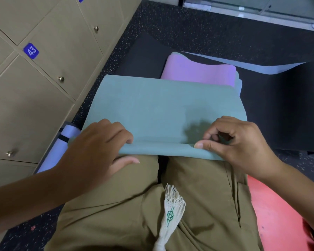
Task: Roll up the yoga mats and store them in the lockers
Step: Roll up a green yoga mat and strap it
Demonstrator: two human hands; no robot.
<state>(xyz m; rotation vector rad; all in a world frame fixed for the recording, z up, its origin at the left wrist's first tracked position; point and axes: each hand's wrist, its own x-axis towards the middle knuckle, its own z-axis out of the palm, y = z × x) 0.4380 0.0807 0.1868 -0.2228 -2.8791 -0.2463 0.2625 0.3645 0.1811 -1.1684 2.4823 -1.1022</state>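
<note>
Green mat (159, 109) lies flat on the floor right in front of the person's knees, near edge folded over into a first narrow turn. Left hand (100, 144) sits on the left end of that fold, fingers curled over the top, thumb underneath at the edge: gripping it. Right hand (237, 142) pinches the right end of the fold, thumb flat along the edge, fingers curled in above. Under the green mat's far end: a purple mat (198, 73), with a pale blue mat (252, 67) edge sticking out beyond it, all on a black mat (270, 109). Floor (170, 24) is dark speckled rubber; a red patch (279, 214) at lower right. Beige lockers (43, 78) run along the left, round metal knobs, one door tagged 43 (31, 50). A rolled lavender mat (62, 147) with a black strap lies against the locker base, just beside the left hand. Glass or metal framing at top right, unclear which.
</note>
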